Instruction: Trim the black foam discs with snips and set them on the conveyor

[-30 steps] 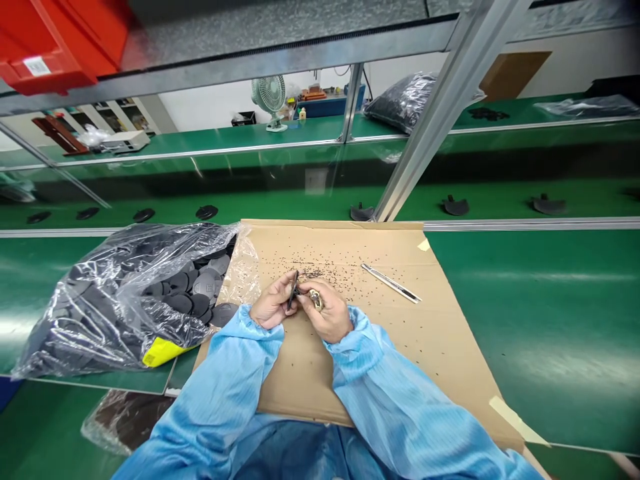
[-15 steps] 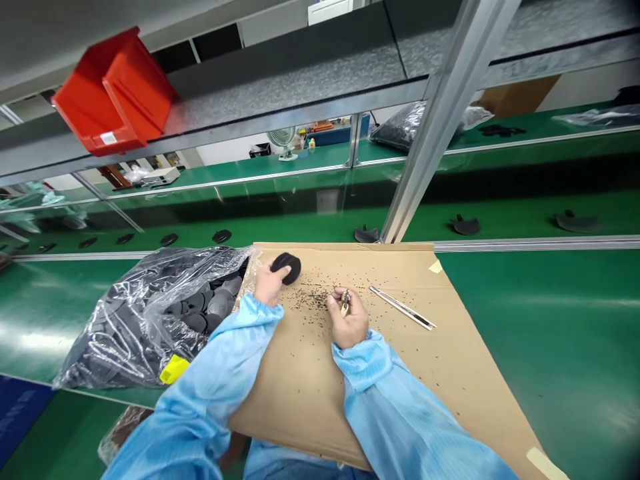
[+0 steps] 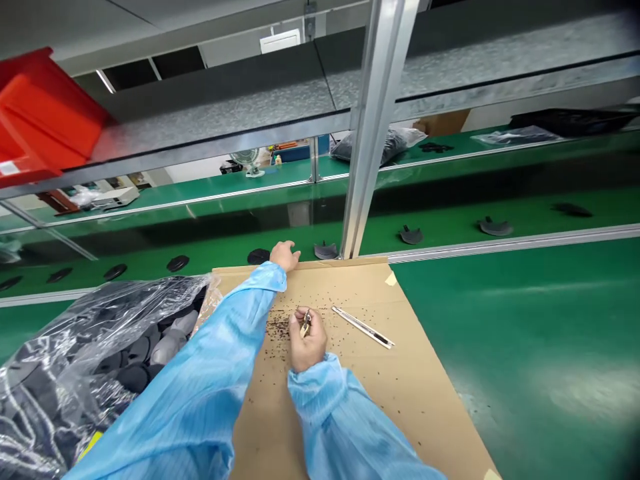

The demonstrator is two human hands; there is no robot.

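My left hand reaches over the far edge of the cardboard sheet to the green conveyor belt. Its fingers are stretched out, with nothing visible in them. A black round disc lies on the belt just left of that hand. My right hand is closed around small nippers, their metal jaws pointing up and most of the handle hidden in the palm. Tiny dark scraps are scattered on the cardboard beside it. To its right lies a slim white utility knife.
A clear plastic bag full of black discs stands at left. More discs and curved black parts sit spaced along the belt. A metal post rises beyond the cardboard, under a shelf with a red bin.
My left hand has moved forward from above the cardboard to the belt and let go of the black disc. My right hand still holds the nippers. The view has shifted right.
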